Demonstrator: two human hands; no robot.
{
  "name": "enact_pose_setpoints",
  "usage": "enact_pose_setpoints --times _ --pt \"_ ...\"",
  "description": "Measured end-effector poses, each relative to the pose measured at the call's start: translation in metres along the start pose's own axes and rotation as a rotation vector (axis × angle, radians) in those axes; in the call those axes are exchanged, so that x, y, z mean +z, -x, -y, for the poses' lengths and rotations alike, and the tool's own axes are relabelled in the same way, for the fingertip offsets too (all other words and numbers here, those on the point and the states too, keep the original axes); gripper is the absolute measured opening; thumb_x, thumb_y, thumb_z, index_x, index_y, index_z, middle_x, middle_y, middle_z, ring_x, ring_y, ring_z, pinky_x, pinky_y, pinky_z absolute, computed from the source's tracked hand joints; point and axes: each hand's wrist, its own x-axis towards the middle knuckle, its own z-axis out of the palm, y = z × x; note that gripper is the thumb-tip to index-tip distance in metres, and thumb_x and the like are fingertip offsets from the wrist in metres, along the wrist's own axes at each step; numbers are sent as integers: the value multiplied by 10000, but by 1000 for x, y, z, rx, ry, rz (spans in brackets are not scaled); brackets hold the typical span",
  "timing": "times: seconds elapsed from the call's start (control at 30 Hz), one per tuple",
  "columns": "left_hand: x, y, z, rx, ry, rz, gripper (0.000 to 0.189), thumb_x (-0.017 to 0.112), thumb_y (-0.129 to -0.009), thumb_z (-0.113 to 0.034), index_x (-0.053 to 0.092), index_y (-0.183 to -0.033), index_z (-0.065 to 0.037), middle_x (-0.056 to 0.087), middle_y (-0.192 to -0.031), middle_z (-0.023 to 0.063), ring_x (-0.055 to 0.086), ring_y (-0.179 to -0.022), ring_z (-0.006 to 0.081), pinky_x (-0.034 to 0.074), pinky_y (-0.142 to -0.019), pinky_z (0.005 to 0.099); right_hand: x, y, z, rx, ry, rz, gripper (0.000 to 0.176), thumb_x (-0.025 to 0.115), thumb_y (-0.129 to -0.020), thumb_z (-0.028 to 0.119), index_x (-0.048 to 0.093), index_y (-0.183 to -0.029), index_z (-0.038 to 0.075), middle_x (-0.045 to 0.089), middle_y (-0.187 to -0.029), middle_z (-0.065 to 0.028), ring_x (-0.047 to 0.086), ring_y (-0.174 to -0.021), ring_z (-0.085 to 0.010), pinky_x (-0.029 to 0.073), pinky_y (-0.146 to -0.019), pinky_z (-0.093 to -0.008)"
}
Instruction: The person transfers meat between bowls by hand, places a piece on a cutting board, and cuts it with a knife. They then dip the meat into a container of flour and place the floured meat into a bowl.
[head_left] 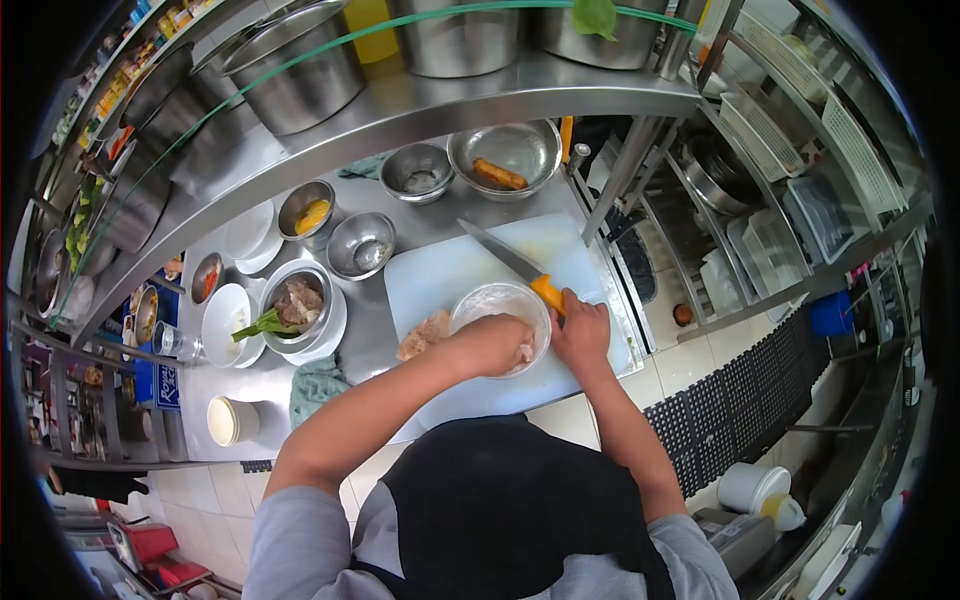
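Note:
A white round bowl (476, 300) stands on the white cutting board (420, 272). My left hand (497, 345) reaches down into it, fingers curled on pale pink raw meat (526, 352) and partly hidden. At the bowl's right rim is my right hand (582, 332), its thumb side against the edge, close to the butt of the knife's handle. That knife (505, 255), with a yellow handle, lies on the board behind the bowl, blade pointing to the far left. More raw meat (428, 334) rests on the board left of the bowl, partly behind my left forearm.
Metal bowls (362, 246) and white bowls (226, 325) stand to the left, one with meat and a green stalk (265, 325). A green cloth (318, 388) and a white tub (233, 420) are nearer. Overhead runs a steel shelf (420, 112) with large pots.

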Motion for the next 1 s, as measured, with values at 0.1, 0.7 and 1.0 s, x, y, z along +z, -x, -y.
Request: enact_pose_setpoints --times 0.1,0.7,1.0 --pt "-7 0 2 122 -114 -155 217 642 -867 -170 716 -1042 -66 659 -1112 161 628 -1080 363 505 -931 473 -3 1 3 -9 -3 -27 271 654 -851 227 623 -1040 35 678 -707 -128 656 -667 -302 435 -743 -410" --pt "-140 105 79 -246 232 -722 246 682 -875 -120 699 -1090 -1 697 -1042 170 690 -955 313 540 -848 379 -1 0 2 2 1 10 343 661 -836 202 626 -1121 15 696 -761 -134 668 -695 -300 434 -767 -416" --pt "-113 114 116 -270 -225 -774 332 685 -850 -160 673 -1168 -65 678 -1134 163 653 -1054 377 534 -906 456 1 1 1 -4 22 -9 341 673 -842 208 627 -1125 24 695 -759 -134 665 -691 -298 431 -761 -415"
